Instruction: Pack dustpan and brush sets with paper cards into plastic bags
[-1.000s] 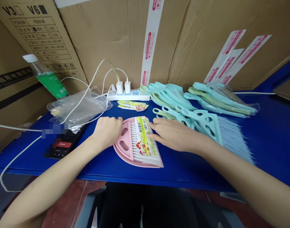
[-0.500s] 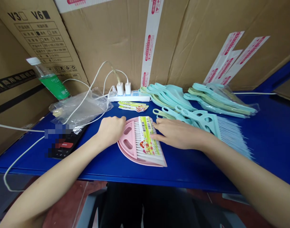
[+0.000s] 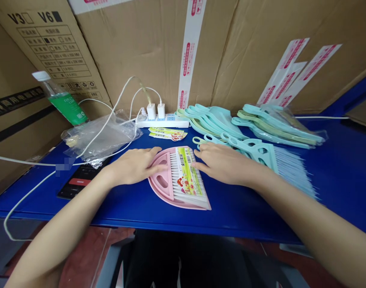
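A pink dustpan [image 3: 179, 206] lies flat on the blue tabletop, and a pink brush [image 3: 167, 188] with white bristles rests in it. Around the bristles sits a printed label [image 3: 185, 172] in yellow-green and white. My left hand [image 3: 137, 165] is at the left edge of the set, fingers stretched out and thumb lying over the brush's pink part. On the opposite side, my right hand [image 3: 220, 163] is spread beside the bristles, its thumb tip by the label's right edge. Neither hand is wrapped round the set.
Behind lie loose labels [image 3: 167, 134] and a power strip [image 3: 163, 123] with chargers. Turquoise and green dustpans [image 3: 221, 120] and brushes [image 3: 261, 154] are piled right. Left are a bottle [image 3: 69, 109], clear plastic bags [image 3: 101, 136], white cables and a phone [image 3: 77, 180]. Cardboard stands at the back.
My left hand has loosened from a closed shape, its fingers and thumb now stretched over the dustpan's left edge. My right hand has shifted slightly upward. The set stays nearly in place.
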A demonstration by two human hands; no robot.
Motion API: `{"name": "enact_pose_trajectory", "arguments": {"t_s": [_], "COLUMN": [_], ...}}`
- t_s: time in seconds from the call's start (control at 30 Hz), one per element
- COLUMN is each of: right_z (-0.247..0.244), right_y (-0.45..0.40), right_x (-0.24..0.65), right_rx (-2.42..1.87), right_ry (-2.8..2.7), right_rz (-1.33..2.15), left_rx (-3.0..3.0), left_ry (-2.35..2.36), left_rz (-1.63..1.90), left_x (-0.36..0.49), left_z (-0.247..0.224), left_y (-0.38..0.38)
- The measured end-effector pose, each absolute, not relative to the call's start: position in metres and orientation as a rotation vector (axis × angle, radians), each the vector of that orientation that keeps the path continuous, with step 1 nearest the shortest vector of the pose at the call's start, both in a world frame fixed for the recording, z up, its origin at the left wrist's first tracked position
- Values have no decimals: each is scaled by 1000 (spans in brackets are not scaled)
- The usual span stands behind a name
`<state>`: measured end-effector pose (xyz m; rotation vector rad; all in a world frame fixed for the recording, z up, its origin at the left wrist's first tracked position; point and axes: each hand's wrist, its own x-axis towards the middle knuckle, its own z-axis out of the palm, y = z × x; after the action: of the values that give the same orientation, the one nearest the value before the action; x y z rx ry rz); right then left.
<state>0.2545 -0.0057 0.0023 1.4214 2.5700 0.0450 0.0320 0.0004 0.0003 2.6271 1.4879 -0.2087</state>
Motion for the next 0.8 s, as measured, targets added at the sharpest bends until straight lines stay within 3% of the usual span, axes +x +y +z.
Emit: {"name": "enact_pose_trajectory", "arguments": {"t_s": [0.1,0.33,0.8], "right_z": [1,-4,1], "right_y": [-5,-4,-3], "right_x": [252,254,256], "right_rx": [1397,1338,1326], "right_ry": [2546,2616,2578], "right_rz": [27,41,-19], "left_rx": [2567,2535,2563], "left_ry": [1157,969,962], "left_rz": [-208,-190,-108], "left_x": [18,5,15], "left_z": [3,-7,-1], "left_y": [4,14,10]}}
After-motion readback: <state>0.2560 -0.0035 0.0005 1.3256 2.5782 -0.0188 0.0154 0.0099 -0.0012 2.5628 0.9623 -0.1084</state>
